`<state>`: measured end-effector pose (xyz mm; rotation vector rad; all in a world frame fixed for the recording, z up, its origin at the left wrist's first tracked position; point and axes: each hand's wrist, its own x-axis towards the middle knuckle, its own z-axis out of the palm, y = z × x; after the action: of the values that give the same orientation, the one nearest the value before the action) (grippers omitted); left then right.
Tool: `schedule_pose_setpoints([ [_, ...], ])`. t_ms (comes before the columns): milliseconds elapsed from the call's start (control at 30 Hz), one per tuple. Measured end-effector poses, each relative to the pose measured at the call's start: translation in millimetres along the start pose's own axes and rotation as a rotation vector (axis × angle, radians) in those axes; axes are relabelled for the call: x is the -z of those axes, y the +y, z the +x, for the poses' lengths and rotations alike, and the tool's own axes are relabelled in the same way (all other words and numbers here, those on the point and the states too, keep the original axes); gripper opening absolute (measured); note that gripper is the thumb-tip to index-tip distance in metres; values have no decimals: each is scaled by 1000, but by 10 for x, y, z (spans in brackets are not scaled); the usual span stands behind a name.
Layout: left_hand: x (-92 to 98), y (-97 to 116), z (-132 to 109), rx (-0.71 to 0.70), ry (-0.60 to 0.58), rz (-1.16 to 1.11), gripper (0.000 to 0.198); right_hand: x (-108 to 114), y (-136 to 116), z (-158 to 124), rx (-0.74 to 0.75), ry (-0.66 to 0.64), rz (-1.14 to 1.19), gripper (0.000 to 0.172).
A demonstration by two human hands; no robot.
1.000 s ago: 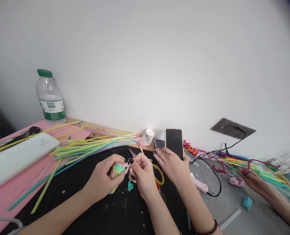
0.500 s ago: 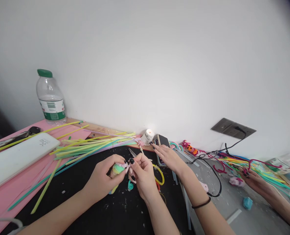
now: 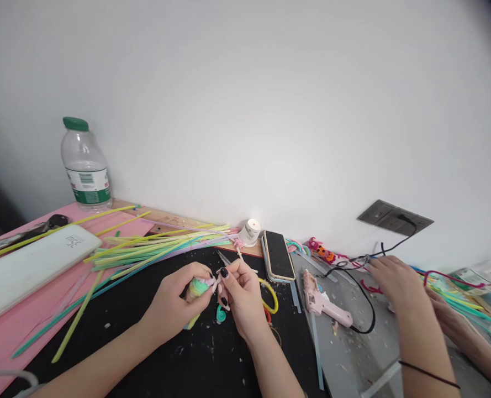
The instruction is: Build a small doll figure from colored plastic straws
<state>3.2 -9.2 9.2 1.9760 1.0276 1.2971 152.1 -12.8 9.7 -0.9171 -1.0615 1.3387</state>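
My left hand [image 3: 174,301] is closed round a small rolled bundle of pastel strips [image 3: 199,287], green, yellow and pink. My right hand [image 3: 242,296] pinches the bundle's pink end and a thin pale stick [image 3: 239,253] that points up and away. Both hands hover over a black mat [image 3: 195,359] flecked with white scraps. A teal coil [image 3: 221,315] and a yellow loop [image 3: 270,293] lie on the mat just under and right of my right hand. A pair of scissors [image 3: 223,258] lies behind my fingers.
Loose coloured straws [image 3: 154,246] fan out at left over pink paper [image 3: 5,337], with a white power bank [image 3: 30,265] and a water bottle [image 3: 85,166]. A phone [image 3: 277,255], a small candle cup [image 3: 251,231] and a pink glue gun [image 3: 326,307] lie to the right. Another person's hand [image 3: 398,282] reaches among more straws.
The other person set the phone flat on the table beside the mat and drew their hand away to the right, uncovering the glue gun. My own hands have stayed put.
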Motion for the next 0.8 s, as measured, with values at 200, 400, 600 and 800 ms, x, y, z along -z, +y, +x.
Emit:
schedule_pose_setpoints([
  [200, -8, -49, -9, 14, 40, 38, 7, 369, -264, 132, 267, 413, -898, 28],
  [400, -10, -55, -16, 1, 32, 32, 6, 765, -509, 393, -216, 702, -1651, 67],
  [600, -10, -47, 1, 16, 37, 26, 5, 886, -492, 607, -402, 680, -1650, 56],
  [800, -12, -33, -6, 9, 45, 32, 4, 908, -494, 662, -388, 726, -1629, 56],
])
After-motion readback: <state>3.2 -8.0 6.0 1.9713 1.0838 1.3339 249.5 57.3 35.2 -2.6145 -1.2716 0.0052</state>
